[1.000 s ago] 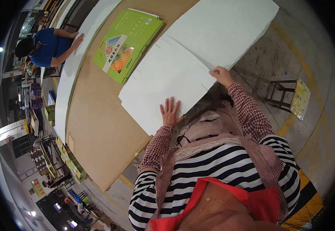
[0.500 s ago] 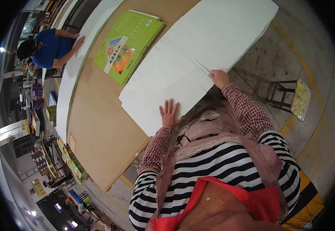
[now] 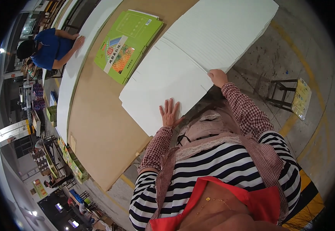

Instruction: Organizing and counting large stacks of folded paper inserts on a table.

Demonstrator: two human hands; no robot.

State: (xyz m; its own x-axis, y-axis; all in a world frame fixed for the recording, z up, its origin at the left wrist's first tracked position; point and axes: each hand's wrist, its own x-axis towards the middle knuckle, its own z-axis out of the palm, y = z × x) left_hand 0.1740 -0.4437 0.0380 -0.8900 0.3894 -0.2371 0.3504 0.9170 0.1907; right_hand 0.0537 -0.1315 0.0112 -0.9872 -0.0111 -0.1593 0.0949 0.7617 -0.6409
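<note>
A fanned-out stack of white cardboard sheets (image 3: 163,77) lies on the brown table board in front of me, its overlapping edges showing as fine lines toward the far right. My left hand (image 3: 170,112) rests flat on the near-left sheet, fingers spread. With its fingers curled, my right hand (image 3: 217,78) grips the near edge of the sheets where one overlaps another; its fingertips are partly hidden. Just beyond the stack lies a pile of flat green printed cartons (image 3: 136,30) with a pineapple picture.
The brown board (image 3: 98,127) extends to the left. Across a long white surface (image 3: 65,100), a person in a blue top (image 3: 54,46) leans with both hands on it. On the floor at right stands a dark stool (image 3: 284,94) with a yellowish seat cover. Stacked green cartons (image 3: 77,169) sit farther left.
The several fanned edges left of my right hand have drawn together into one line. My right hand has shifted very slightly left; my left hand stays in place.
</note>
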